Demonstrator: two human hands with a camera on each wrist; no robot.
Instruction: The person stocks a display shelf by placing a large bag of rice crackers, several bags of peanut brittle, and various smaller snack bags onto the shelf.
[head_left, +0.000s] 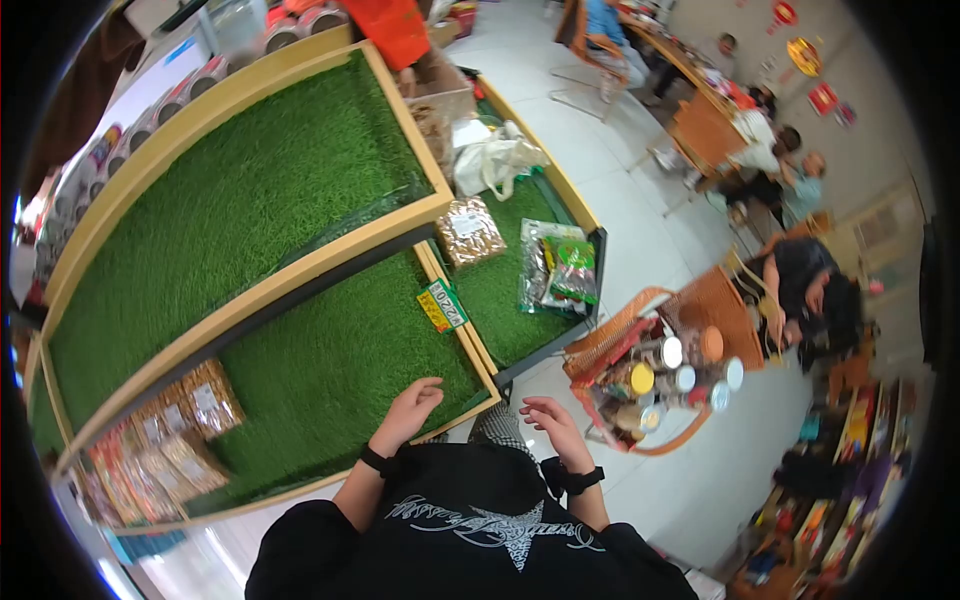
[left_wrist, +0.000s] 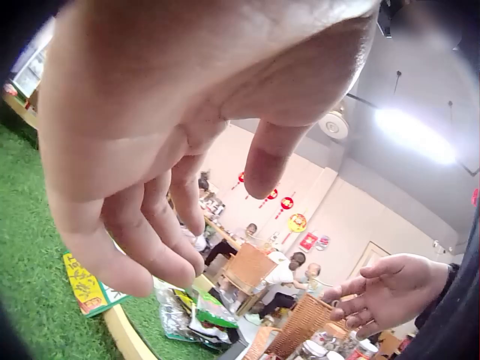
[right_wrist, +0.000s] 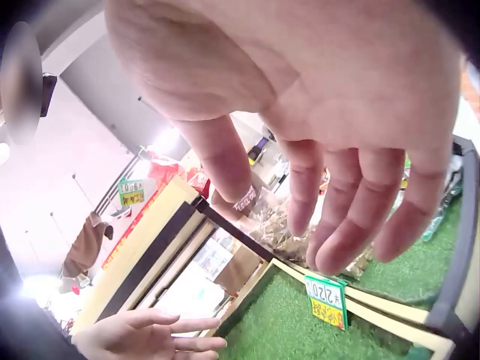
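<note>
My left hand (head_left: 405, 415) hovers over the front edge of the green turf shelf (head_left: 330, 350), holding nothing. In the left wrist view the same hand (left_wrist: 172, 127) has loosely bent fingers and a separate thumb. My right hand (head_left: 558, 430) is off to the right of the shelf's corner, also holding nothing; the right wrist view shows this hand (right_wrist: 315, 97) with fingers hanging relaxed. Nearest the left hand is a green and yellow price tag (head_left: 442, 305) on the wooden divider. Sealed packs (head_left: 205, 400) lie at the shelf's left end.
Behind the divider, a nut pack (head_left: 470, 232), a white bag (head_left: 495, 162) and green snack packets (head_left: 572, 268) lie on turf. A wicker basket (head_left: 640, 300) of lidded jars (head_left: 665, 352) stands at right. People sit around a table (head_left: 690, 75) farther back.
</note>
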